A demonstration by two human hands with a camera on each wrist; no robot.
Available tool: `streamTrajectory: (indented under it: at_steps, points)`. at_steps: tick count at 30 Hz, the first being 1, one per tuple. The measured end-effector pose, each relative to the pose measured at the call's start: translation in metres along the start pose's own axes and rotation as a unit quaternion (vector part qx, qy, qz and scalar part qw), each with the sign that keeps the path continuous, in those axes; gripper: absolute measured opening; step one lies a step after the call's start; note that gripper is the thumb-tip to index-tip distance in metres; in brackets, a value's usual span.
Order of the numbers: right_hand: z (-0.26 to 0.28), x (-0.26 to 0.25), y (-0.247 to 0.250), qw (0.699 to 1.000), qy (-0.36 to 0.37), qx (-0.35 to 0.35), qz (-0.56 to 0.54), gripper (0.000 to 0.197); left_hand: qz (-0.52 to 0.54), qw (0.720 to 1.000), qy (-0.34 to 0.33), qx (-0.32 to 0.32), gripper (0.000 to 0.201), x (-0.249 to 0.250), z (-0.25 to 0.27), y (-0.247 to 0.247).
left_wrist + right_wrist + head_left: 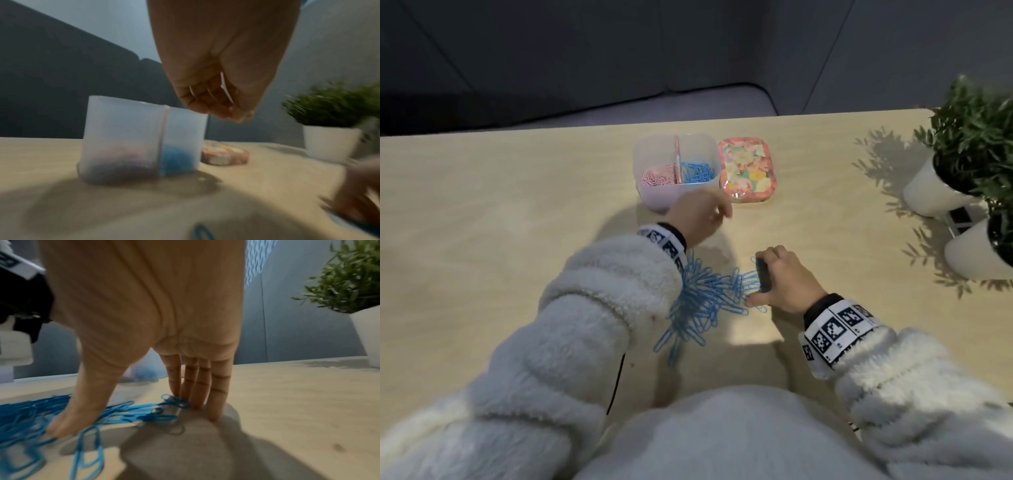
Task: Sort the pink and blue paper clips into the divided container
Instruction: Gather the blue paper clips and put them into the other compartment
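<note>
One divided container (654,197) at 12 o'clock on the wooden table (500,222), two compartments: pink paper clips (658,178) in the left one, blue clips (697,173) in the right. One floral lid (748,169) just beside at its 3 o'clock. Loose blue paper clips (702,301), too many and tangled to count, near the table's 6 o'clock edge. Left hand (697,216) above the table near the container's front, fingers loosely curled, nothing seen held. Right hand (164,321) at the heap's 3 o'clock, straight fingers (218,386) and thumb pressed down among clips. Two potted plants (969,137) at 3 o'clock.
</note>
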State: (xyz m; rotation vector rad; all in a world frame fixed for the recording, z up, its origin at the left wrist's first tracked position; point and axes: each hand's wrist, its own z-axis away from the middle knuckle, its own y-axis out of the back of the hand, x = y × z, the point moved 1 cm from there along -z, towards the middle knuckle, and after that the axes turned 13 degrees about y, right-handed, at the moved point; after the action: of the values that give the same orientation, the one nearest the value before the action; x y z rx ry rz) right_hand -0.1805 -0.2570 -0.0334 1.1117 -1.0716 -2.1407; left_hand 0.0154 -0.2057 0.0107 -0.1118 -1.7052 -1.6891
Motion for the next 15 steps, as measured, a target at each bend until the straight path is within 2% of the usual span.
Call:
streamTrajectory:
  at_steps: [1,3,5,8,9,12,15]
  points:
    - [0.001,-0.002,-0.001,1.0,0.008,-0.006,0.004,0.088,-0.053,0.997,-0.012,-0.053,0.019,0.001,0.009,-0.01]
    - [0.003,-0.004,-0.004,1.0,0.024,-0.011,0.017,0.084,-0.121,0.986,-0.03,-0.108,0.018,0.003,0.026,-0.028]
    - [0.007,-0.005,-0.006,0.999,0.037,0.0,0.032,0.073,-0.142,0.982,-0.021,-0.122,0.024,0.005,0.038,-0.044]
    - [0.013,-0.007,-0.008,0.998,0.05,0.026,0.034,0.051,-0.176,0.977,0.025,-0.12,0.054,0.007,0.051,-0.062]
    - [0.014,-0.007,-0.009,0.997,0.052,0.035,0.035,0.045,-0.186,0.976,0.031,-0.109,0.059,0.008,0.054,-0.066]
    - [0.017,-0.008,-0.011,0.996,0.058,0.052,0.051,0.034,-0.202,0.974,0.029,-0.102,0.048,0.013,0.06,-0.073]
    - [0.018,-0.009,-0.012,0.995,0.05,0.061,0.054,0.027,-0.167,0.976,0.049,-0.13,0.032,0.013,0.061,-0.074]
